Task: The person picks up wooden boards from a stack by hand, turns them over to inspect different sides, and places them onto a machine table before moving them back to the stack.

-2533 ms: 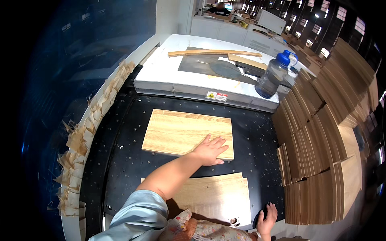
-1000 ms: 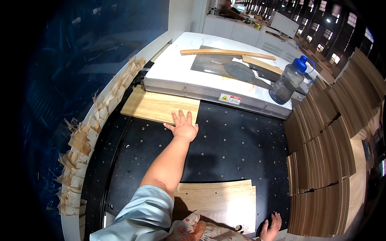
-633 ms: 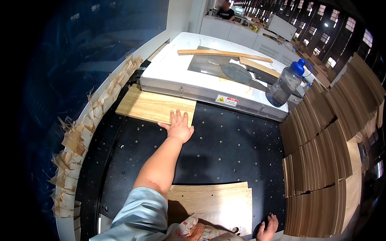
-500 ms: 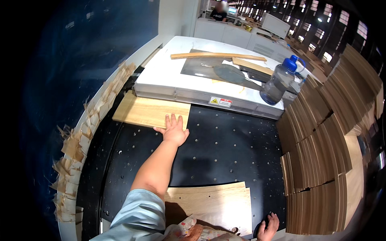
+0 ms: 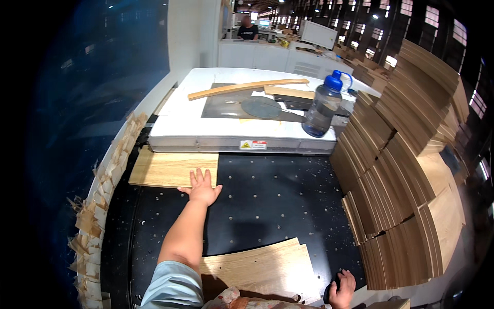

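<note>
My left hand [image 5: 201,189] lies with spread fingers over the near right corner of a light wood-grain board [image 5: 167,169]. That board rests on the black, dotted work surface, its far edge against the front of a white machine housing [image 5: 180,143]. Near the lower right, my right hand [image 5: 341,290] rests by the near edge of the surface, its fingers loosely bent and thumb apart, and I see nothing in it. Between my arms, close to my body, lie wood-grain panels [image 5: 257,268] with small holes, partly hidden by my clothing.
A blue-capped water bottle [image 5: 322,108], a wood strip [image 5: 247,88] and a grey plate [image 5: 216,105] sit on the housing. Tall stacks of boards [image 5: 401,180] line the right side. Torn tape [image 5: 92,213] fringes the left rail. A person [image 5: 248,30] is far behind.
My view has shifted, so the machine and board appear lower and further left. My left hand stays on the same corner of the board; the right hand remains by the near edge.
</note>
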Action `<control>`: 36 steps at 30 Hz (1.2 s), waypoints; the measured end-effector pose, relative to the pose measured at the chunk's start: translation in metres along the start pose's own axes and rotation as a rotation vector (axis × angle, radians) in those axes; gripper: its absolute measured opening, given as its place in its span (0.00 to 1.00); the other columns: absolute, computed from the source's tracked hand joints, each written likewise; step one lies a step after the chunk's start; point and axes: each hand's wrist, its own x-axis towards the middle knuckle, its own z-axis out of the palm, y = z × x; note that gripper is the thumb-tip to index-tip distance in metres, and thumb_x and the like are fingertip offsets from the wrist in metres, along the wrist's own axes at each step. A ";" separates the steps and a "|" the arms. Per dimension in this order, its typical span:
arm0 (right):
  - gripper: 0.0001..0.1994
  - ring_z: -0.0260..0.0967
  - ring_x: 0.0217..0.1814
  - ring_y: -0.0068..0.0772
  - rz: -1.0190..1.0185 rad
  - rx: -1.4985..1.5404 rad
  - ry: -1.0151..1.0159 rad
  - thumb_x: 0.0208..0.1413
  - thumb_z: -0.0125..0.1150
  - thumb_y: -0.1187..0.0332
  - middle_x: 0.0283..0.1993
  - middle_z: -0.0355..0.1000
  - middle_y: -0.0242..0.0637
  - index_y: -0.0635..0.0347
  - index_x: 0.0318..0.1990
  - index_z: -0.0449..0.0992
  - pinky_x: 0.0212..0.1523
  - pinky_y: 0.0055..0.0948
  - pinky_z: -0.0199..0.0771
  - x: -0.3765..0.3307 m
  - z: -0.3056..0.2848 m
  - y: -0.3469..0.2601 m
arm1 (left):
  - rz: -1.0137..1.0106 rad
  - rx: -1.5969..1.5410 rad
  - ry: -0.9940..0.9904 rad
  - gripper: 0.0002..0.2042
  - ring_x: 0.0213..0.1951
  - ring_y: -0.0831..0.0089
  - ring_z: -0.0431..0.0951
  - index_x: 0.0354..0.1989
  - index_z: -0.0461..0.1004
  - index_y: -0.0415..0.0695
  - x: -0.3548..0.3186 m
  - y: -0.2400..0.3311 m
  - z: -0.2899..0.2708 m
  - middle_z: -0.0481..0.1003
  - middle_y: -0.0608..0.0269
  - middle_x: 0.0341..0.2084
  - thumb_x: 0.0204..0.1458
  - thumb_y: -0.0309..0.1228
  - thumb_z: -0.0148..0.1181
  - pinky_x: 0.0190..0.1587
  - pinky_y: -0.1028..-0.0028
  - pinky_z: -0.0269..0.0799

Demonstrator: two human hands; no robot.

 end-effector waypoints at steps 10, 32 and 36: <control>0.14 0.65 0.53 0.44 0.121 0.005 0.092 0.39 0.60 0.67 0.46 0.71 0.40 0.58 0.37 0.75 0.54 0.45 0.61 0.006 -0.001 -0.005 | -0.013 0.011 -0.057 0.39 0.68 0.61 0.28 0.67 0.42 0.57 0.002 0.003 0.001 0.34 0.66 0.68 0.48 0.55 0.50 0.51 0.25 0.31; 0.10 0.68 0.42 0.45 -0.207 0.302 0.902 0.41 0.60 0.77 0.36 0.72 0.42 0.64 0.34 0.73 0.48 0.38 0.66 0.040 -0.197 0.014 | 0.757 -0.045 0.048 0.32 0.64 0.54 0.51 0.59 0.59 0.44 -0.222 0.045 0.053 0.58 0.49 0.59 0.46 0.45 0.58 0.62 0.50 0.43; 0.18 0.59 0.58 0.45 0.078 0.183 0.933 0.41 0.64 0.73 0.52 0.65 0.46 0.62 0.43 0.71 0.56 0.36 0.60 0.062 -0.226 0.045 | 0.796 -0.117 0.096 0.31 0.58 0.56 0.61 0.57 0.62 0.42 -0.218 0.044 0.057 0.64 0.52 0.55 0.45 0.44 0.59 0.59 0.57 0.51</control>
